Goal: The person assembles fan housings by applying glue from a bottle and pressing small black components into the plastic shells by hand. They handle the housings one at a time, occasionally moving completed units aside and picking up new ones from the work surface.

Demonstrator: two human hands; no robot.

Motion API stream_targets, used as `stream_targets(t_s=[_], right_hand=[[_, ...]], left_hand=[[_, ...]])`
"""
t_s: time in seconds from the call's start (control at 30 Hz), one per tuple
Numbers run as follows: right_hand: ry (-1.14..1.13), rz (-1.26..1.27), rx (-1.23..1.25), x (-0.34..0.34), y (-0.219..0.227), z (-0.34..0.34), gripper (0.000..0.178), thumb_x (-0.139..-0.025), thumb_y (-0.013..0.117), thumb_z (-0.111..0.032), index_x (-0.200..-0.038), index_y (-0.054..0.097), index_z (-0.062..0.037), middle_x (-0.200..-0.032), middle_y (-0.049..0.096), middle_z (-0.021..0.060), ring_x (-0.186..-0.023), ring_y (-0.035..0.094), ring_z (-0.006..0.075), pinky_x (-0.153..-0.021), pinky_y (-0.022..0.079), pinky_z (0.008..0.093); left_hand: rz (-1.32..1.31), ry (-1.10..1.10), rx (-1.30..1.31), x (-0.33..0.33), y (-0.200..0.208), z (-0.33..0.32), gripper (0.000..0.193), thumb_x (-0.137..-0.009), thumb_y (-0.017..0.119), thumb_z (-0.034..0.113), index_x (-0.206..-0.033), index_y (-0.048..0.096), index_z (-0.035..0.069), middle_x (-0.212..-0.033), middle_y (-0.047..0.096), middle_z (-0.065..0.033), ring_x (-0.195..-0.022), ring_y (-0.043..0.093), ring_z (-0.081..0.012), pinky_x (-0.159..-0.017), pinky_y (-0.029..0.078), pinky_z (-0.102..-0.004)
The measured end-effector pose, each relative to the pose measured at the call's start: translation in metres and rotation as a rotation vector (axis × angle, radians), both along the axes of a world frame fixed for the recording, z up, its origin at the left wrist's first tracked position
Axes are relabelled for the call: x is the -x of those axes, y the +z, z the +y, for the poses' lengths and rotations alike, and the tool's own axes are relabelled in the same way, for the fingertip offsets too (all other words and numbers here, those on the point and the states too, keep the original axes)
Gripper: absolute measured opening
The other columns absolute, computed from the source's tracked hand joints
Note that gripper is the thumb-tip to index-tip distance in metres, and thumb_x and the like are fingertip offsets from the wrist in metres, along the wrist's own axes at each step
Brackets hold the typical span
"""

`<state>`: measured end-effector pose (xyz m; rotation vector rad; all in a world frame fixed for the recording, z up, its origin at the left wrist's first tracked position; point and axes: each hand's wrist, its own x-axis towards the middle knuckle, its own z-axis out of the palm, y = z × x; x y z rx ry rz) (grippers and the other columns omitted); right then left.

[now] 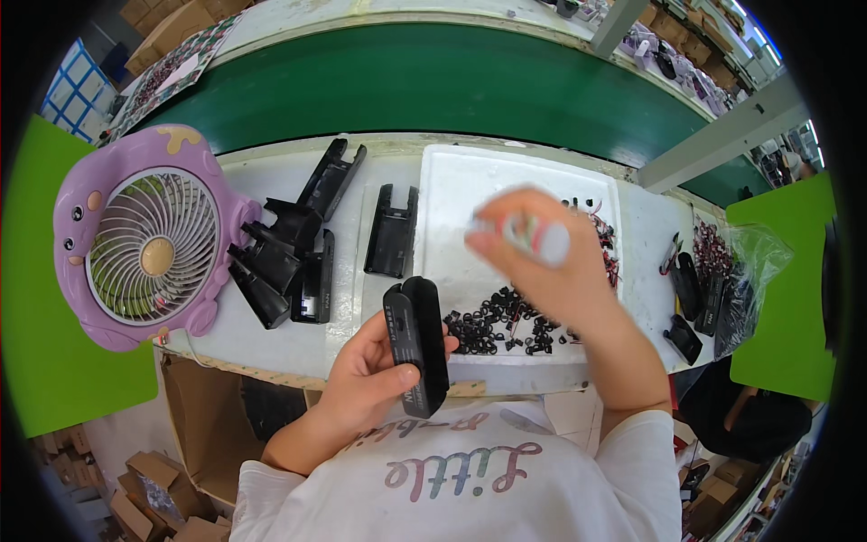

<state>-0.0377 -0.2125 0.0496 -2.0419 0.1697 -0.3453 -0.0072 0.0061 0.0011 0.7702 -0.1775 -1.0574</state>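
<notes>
In my left hand [359, 381], an elongated black plastic housing [417, 348] is held upright at the table's front edge, thumb and fingers wrapped round its lower half. My right hand [573, 280] is raised above a white foam tray [452, 199], closed round a small white bottle with a reddish label [547, 242]. Hand and bottle are smeared by motion, so the bottle's tip cannot be made out. Many small black plastic parts [495, 323] lie in the tray's near part. Left of the tray a single black half-shell [392, 232] rests open side up.
A purple animal-shaped fan [155, 256] stands at the left, beside a pile of black shells [287, 248]. Red and black wires [603, 239] line the tray's right side. Further right are black housings [688, 287] and a clear plastic bag [751, 271]. A green conveyor belt [388, 86] runs behind.
</notes>
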Motion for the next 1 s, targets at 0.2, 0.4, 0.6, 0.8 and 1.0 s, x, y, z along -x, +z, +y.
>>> stream_targets(t_s=[0.2,0.4,0.6,0.8,1.0], right_hand=[[-0.065,0.124,0.796,-0.05,-0.051,-0.082,0.03,-0.078,0.056,-0.002,-0.108,0.055,-0.0087,-0.097,0.056,0.0133,-0.087,0.056,0.0322,-0.074,0.046,0.0373],[-0.102,0.157,0.813,-0.028,-0.046,-0.061,0.02,-0.075,0.056,-0.006,-0.095,0.057,-0.0062,-0.082,0.055,0.0127,-0.082,0.056,0.031,-0.072,0.046,0.0397],[0.462,0.2,0.678,0.026,-0.021,-0.039,0.006,-0.073,0.059,-0.009,-0.076,0.056,-0.0052,-0.075,0.051,0.0109,-0.077,0.055,0.0291,-0.065,0.045,0.0389],[0.488,0.162,0.721,0.051,-0.037,-0.037,0.015,-0.068,0.061,-0.007,-0.082,0.057,-0.0028,-0.078,0.051,0.0098,-0.076,0.054,0.0275,-0.067,0.045,0.0368],[0.437,0.224,0.761,0.053,-0.036,-0.03,0.016,-0.068,0.058,-0.004,-0.083,0.057,-0.0014,-0.078,0.051,0.0105,-0.076,0.055,0.0276,-0.065,0.046,0.0363]], left_hand=[[0.087,-0.032,0.0,0.001,-0.002,-0.001,0.057,-0.078,0.064,0.01,-0.126,0.037,-0.002,-0.117,0.052,-0.0149,-0.112,0.051,-0.0276,-0.095,0.041,-0.0384],[0.075,-0.011,-0.02,-0.001,-0.006,0.003,0.053,-0.079,0.062,0.011,-0.125,0.039,-0.002,-0.117,0.053,-0.0153,-0.111,0.052,-0.0279,-0.095,0.041,-0.0385],[0.095,-0.024,-0.011,-0.004,-0.009,0.002,0.05,-0.08,0.06,0.009,-0.125,0.04,-0.002,-0.117,0.053,-0.0147,-0.111,0.052,-0.0278,-0.095,0.041,-0.0386],[0.127,-0.068,0.001,-0.002,-0.009,-0.002,0.049,-0.081,0.058,0.008,-0.125,0.039,-0.002,-0.117,0.053,-0.0144,-0.112,0.051,-0.0272,-0.095,0.041,-0.038],[0.13,-0.061,-0.017,0.0,-0.007,-0.001,0.049,-0.081,0.056,0.006,-0.126,0.038,-0.002,-0.118,0.052,-0.0143,-0.112,0.051,-0.0265,-0.095,0.041,-0.0376]])
